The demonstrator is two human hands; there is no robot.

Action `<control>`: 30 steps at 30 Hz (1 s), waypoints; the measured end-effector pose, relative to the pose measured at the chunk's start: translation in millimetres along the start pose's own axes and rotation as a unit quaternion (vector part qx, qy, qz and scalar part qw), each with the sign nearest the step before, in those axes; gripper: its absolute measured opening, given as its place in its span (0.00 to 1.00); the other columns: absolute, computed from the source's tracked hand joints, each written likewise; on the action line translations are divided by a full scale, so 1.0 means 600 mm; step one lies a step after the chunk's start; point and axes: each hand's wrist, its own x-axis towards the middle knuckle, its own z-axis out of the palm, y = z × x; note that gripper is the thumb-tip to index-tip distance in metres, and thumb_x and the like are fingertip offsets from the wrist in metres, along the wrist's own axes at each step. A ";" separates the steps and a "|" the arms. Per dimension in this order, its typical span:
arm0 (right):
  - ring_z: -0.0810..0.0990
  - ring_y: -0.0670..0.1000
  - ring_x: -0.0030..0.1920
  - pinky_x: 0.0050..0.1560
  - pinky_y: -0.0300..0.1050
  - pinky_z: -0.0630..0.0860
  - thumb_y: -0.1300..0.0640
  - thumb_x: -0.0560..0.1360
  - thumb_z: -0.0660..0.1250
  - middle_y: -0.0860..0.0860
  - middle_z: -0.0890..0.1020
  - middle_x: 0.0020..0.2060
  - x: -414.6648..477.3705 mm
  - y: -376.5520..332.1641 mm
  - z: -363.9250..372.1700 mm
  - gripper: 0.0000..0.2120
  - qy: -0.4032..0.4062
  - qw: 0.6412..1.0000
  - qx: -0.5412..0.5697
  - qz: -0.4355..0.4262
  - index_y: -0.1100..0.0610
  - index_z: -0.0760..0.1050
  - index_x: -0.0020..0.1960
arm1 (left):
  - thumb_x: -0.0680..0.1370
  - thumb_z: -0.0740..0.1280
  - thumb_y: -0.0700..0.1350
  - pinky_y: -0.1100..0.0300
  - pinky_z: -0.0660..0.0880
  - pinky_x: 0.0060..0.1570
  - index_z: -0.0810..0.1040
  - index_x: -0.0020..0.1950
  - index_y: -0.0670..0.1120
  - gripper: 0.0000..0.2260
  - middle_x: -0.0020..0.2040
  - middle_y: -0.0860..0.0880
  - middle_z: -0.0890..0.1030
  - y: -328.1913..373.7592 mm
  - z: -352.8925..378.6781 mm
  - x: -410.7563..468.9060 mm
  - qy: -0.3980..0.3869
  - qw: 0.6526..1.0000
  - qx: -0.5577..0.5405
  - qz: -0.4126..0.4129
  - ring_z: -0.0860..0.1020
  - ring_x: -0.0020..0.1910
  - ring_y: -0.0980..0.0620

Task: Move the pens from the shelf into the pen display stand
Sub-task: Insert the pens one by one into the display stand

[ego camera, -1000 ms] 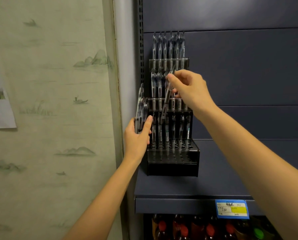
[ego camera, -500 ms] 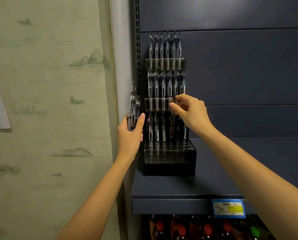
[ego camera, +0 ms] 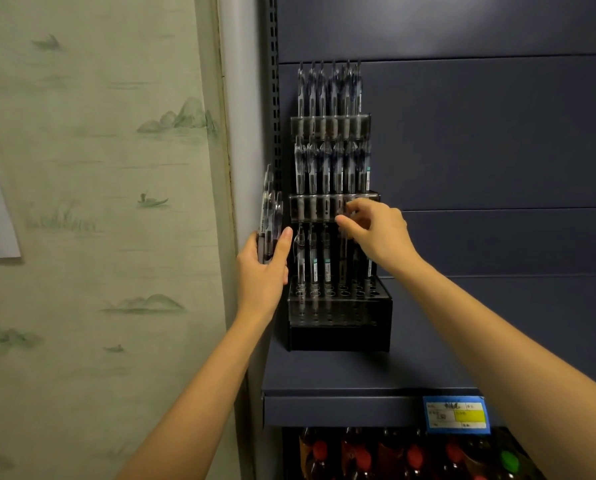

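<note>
Pens point(ego camera: 327, 258) stand upright in a tiered pen display stand point(ego camera: 339, 306), which rests on a dark blue shelf point(ego camera: 358, 375). The right hand point(ego camera: 379, 233) is at the third tier, its thumb and forefinger drawn together at the top of one pen point(ego camera: 343, 251); the frame is blurred there, so whether they pinch it or have just let go cannot be told. The remaining fingers curl loosely above and to the right of that pen. The left hand point(ego camera: 265, 271) is closed round a bundle of spare pens point(ego camera: 270, 220), the thumb pressed along its right side, the other fingers hidden behind it; the bundle rises upright above the fingertips, just left of the stand.

Progress, as judged from this view: the top two tiers appear full, and the third tier, directly below the right fingers, holds several pens. The front rows of holes point(ego camera: 338, 292), lower still and nearer the wrist, are open. The bundle in the left hand has yet to be placed, so the task seems past halfway but unfinished.

Surroundings: the shelf belongs to a dark metal store unit with a slotted upright point(ego camera: 274, 81) above the left fingers. A price label point(ego camera: 456, 414) sits on the shelf edge, bottles point(ego camera: 393, 459) stand below it, and pale wallpaper point(ego camera: 99, 168) printed with landscapes lies to the left.
</note>
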 end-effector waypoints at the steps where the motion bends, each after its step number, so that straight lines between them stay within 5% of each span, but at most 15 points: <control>1: 0.78 0.47 0.43 0.48 0.42 0.72 0.50 0.78 0.65 0.48 0.80 0.40 -0.003 0.003 0.003 0.13 -0.014 1.000 -0.010 0.005 0.57 0.77 0.58 | 0.78 0.66 0.50 0.68 0.64 0.21 0.70 0.59 0.33 0.21 0.25 0.55 0.70 0.000 0.000 -0.001 -0.001 1.000 0.001 0.000 0.65 0.22 0.57; 8: 0.79 0.53 0.50 0.57 0.50 0.73 0.52 0.76 0.67 0.50 0.81 0.45 -0.030 0.011 0.026 0.15 -0.050 0.997 -0.062 0.016 0.56 0.73 0.61 | 0.78 0.66 0.50 0.68 0.65 0.22 0.68 0.62 0.33 0.23 0.26 0.53 0.68 -0.003 0.002 -0.002 -0.004 1.000 -0.006 -0.006 0.65 0.22 0.57; 15: 0.77 0.53 0.49 0.45 0.47 0.71 0.49 0.77 0.65 0.48 0.76 0.53 -0.027 -0.002 0.020 0.15 -0.001 0.995 -0.097 -0.006 0.53 0.69 0.60 | 0.77 0.66 0.51 0.67 0.64 0.22 0.73 0.56 0.45 0.13 0.27 0.49 0.66 0.001 0.006 -0.009 -0.011 1.000 -0.011 -0.015 0.65 0.23 0.55; 20: 0.75 0.44 0.46 0.52 0.43 0.74 0.46 0.78 0.61 0.45 0.77 0.50 -0.011 -0.078 -0.002 0.11 0.015 0.992 0.107 -0.057 0.50 0.76 0.56 | 0.76 0.66 0.53 0.59 0.69 0.23 0.74 0.54 0.47 0.11 0.26 0.49 0.68 0.005 0.012 -0.012 -0.023 1.000 0.002 -0.011 0.67 0.23 0.49; 23: 0.73 0.40 0.39 0.45 0.37 0.72 0.43 0.76 0.64 0.43 0.78 0.45 -0.004 -0.112 -0.006 0.15 0.005 0.988 0.131 -0.079 0.51 0.79 0.57 | 0.74 0.67 0.57 0.38 0.75 0.43 0.75 0.51 0.49 0.13 0.41 0.37 0.76 0.012 0.018 -0.018 -0.012 1.000 0.006 0.007 0.75 0.44 0.31; 25: 0.72 0.38 0.35 0.43 0.36 0.72 0.43 0.73 0.67 0.40 0.77 0.38 0.003 -0.122 -0.001 0.16 -0.009 0.989 0.131 -0.069 0.51 0.80 0.55 | 0.73 0.66 0.58 0.36 0.74 0.47 0.75 0.52 0.47 0.17 0.46 0.35 0.77 0.013 0.019 -0.020 -0.008 1.000 0.007 0.012 0.74 0.49 0.29; 27: 0.73 0.38 0.35 0.44 0.38 0.74 0.44 0.72 0.70 0.39 0.77 0.34 0.010 -0.125 0.006 0.14 -0.008 0.990 0.126 -0.060 0.50 0.80 0.53 | 0.72 0.66 0.59 0.41 0.74 0.39 0.75 0.51 0.48 0.16 0.36 0.41 0.75 0.012 0.017 -0.020 -0.013 1.000 0.012 0.016 0.73 0.39 0.33; 30: 0.76 0.39 0.37 0.46 0.42 0.76 0.44 0.71 0.71 0.40 0.78 0.33 0.016 -0.127 0.010 0.12 0.011 0.992 0.112 -0.053 0.50 0.80 0.51 | 0.74 0.66 0.55 0.53 0.70 0.33 0.76 0.50 0.50 0.10 0.32 0.56 0.74 0.009 0.015 -0.017 -0.018 1.000 0.016 0.020 0.71 0.31 0.55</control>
